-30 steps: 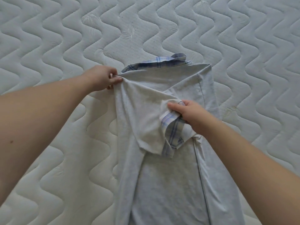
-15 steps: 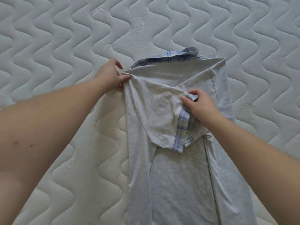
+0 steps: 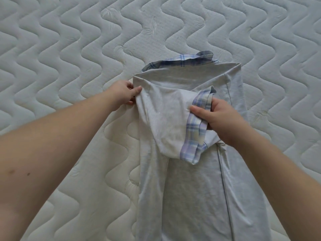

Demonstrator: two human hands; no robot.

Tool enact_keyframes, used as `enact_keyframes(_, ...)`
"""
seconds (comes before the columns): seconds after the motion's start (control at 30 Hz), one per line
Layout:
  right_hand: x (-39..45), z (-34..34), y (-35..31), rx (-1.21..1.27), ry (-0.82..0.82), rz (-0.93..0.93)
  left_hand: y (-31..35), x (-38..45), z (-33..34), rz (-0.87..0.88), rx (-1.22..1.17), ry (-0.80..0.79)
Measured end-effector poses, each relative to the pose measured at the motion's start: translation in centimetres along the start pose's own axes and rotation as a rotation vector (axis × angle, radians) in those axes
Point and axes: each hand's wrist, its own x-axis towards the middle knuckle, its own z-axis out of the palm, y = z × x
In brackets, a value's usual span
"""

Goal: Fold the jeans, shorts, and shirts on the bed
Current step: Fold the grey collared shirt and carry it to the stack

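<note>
The right hand (image 3: 220,119) pinches the blue-and-lilac plaid cuff (image 3: 194,134) of a short sleeve between thumb and fingers, holding it over the middle of the pale grey cotton shirt (image 3: 194,197). The left hand (image 3: 121,94) pinches the shirt's left shoulder edge, thumb on top of the cloth. The sleeve lies folded inward across the shirt's body. The plaid collar (image 3: 180,62) shows at the far end. The shirt lies lengthwise on the white quilted mattress (image 3: 69,49) with its wavy stitching, its hem running off the near edge.
</note>
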Motion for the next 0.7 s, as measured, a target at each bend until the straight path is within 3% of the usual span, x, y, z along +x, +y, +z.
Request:
enact_keyframes(0.2, 2.2, -2.1, 3.7, -0.503, 0.192, 0.086, 0.3, 0.2, 0.8, -0.048, -0.018, 0.069)
enact_keyframes(0.3, 2.5, -2.5, 6.1, -0.323, 0.177, 0.183, 0.7, 0.5, 0.9, -0.002, 0.025, 0.17)
enact_keyframes(0.4, 2.5, -2.4, 6.9, -0.131, 0.192, 0.191, 1.3, 0.8, 0.5, 0.169, 0.068, 0.306)
enact_keyframes(0.53, 2.0, -2.5, 6.8, -0.052, 0.114, 0.18, 2.0, 0.9, -1.0, 0.366, 0.426, 0.087)
enact_keyframes(0.63, 1.6, -2.7, 6.3, -0.103, 0.065, 0.183, 3.2, 1.5, -2.5, 0.36, 0.485, -0.134)
enact_keyframes(0.7, 1.5, -2.9, 5.7, -0.151, 0.051, 0.149, 4.4, 2.2, -3.7, 0.369, 0.661, -0.25)
